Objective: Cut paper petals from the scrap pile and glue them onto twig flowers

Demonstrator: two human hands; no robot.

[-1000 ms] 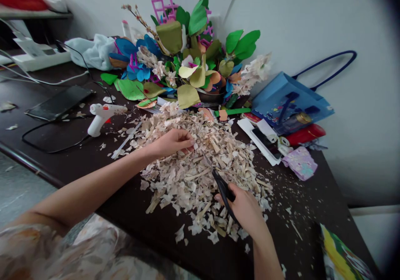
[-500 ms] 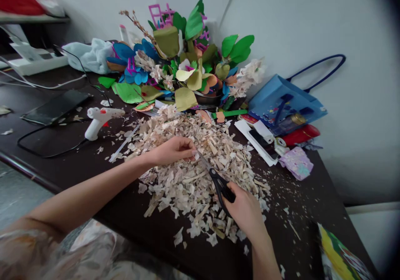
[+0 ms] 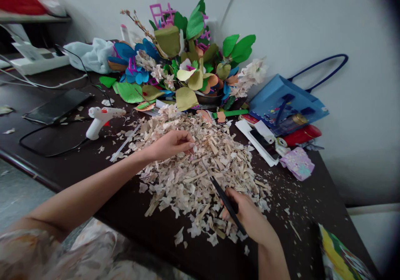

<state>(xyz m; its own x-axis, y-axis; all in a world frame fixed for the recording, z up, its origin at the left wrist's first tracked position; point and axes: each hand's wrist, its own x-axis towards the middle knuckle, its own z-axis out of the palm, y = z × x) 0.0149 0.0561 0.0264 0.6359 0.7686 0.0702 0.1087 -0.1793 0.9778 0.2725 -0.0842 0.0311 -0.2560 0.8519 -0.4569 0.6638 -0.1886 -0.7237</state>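
Over the heap of pale dried petal-like scraps (image 3: pixel 187 180), my left hand (image 3: pixel 175 143) pinches a small whitish piece (image 3: pixel 194 148) between thumb and fingertips. My right hand (image 3: pixel 245 211) is closed around black-handled scissors (image 3: pixel 226 201), held edge-on with the blades pointing up and left. The blade tips lie a short way below my left fingertips, apart from the small piece. Whether the blades are parted cannot be made out.
Colourful craft flowers and leaves (image 3: pixel 187 63) stand behind the heap. To the left lie a white glue gun (image 3: pixel 100 121) with a black cord and a dark phone (image 3: pixel 58 105). A blue bag (image 3: pixel 275 101) and a purple patterned pouch (image 3: pixel 298 163) sit at the right.
My right hand has drawn the scissors slightly down and right, away from the left fingers, and turned them edge-on. My left hand has risen a little, still pinching the small piece.
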